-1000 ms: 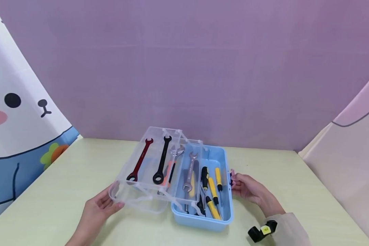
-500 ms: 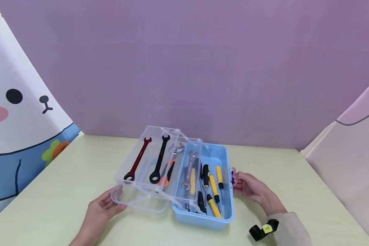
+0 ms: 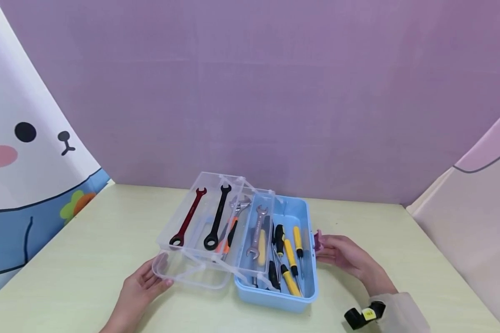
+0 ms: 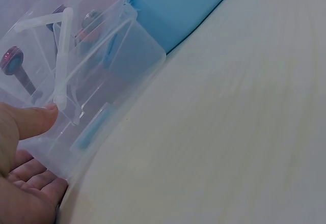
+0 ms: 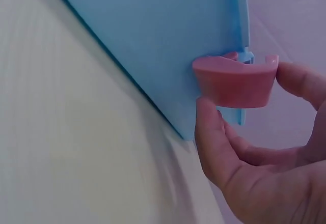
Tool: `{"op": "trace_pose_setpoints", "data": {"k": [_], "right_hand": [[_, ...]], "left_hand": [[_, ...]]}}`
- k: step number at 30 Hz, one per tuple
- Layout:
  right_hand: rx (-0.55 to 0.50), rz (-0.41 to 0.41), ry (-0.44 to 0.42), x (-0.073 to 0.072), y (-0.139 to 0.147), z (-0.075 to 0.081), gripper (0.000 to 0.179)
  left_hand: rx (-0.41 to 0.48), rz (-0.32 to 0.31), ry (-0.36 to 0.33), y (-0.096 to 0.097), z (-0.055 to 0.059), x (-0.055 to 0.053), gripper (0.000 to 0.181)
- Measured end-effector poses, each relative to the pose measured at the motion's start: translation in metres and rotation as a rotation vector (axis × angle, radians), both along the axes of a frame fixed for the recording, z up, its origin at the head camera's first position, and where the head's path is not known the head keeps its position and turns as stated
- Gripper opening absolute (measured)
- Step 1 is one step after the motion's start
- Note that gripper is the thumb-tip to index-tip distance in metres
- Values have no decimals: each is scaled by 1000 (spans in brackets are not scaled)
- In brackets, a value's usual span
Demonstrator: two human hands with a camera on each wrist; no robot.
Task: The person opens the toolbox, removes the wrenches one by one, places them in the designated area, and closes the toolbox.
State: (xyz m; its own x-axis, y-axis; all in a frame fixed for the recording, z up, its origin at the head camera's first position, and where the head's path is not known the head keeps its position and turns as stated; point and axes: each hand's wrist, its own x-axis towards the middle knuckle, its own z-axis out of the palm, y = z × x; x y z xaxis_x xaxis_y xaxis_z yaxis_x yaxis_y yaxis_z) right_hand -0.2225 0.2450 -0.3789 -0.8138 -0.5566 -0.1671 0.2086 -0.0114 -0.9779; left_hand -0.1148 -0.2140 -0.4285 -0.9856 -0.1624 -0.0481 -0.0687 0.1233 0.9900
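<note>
A light blue toolbox [image 3: 271, 303] stands on the table with its clear lid [image 3: 189, 277] and clear trays [image 3: 191, 231] swung out to the left. My left hand [image 3: 139, 289] holds the lid's near left corner, thumb [image 4: 38, 121] on one side and fingers [image 4: 41, 175] under it. At the box's right side, my right hand [image 3: 346, 256] pinches the pink latch [image 5: 237, 84] between thumb and fingers. Wrenches lie in the trays: a red one [image 3: 187, 219], a black one [image 3: 218, 217] and a silver one [image 3: 257, 231]. Yellow-handled screwdrivers [image 3: 289, 256] lie inside the box.
An adjustable wrench [image 3: 240, 203] and orange-handled tools [image 3: 226, 240] show through the clear plastic. The pale table [image 3: 83, 249] meets a purple backdrop [image 3: 250, 92] behind the box. A black strap [image 3: 364, 314] is on the right wrist.
The pink latch has tilted slightly outward, with my right hand shifting a little rightward. My left hand keeps its hold on the lid. The head view has shifted slightly.
</note>
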Motion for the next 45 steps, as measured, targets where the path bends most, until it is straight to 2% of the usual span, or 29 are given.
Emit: {"op": "trace_pose_setpoints", "data": {"k": [5, 11, 17, 22, 29, 37, 45], "right_hand": [[-13, 9, 15, -1, 3, 5, 26], [115, -35, 69, -3, 5, 19, 23], [257, -131, 119, -8, 4, 38, 47], [320, -186, 133, -9, 6, 49, 52], [363, -144, 181, -13, -2, 62, 52], [364, -108, 173, -19, -21, 77, 52], [373, -98, 151, -23, -41, 81, 53]], "left_hand": [[-6, 5, 6, 1, 1, 2, 71], [-17, -5, -1, 2, 3, 3, 70], [-31, -9, 3, 2, 5, 3, 69], [-54, -11, 3, 2, 6, 4, 68], [-54, -18, 0, 2, 8, 4, 68], [-39, -17, 4, 1, 7, 5, 69], [-58, -13, -2, 2, 10, 6, 68]]}}
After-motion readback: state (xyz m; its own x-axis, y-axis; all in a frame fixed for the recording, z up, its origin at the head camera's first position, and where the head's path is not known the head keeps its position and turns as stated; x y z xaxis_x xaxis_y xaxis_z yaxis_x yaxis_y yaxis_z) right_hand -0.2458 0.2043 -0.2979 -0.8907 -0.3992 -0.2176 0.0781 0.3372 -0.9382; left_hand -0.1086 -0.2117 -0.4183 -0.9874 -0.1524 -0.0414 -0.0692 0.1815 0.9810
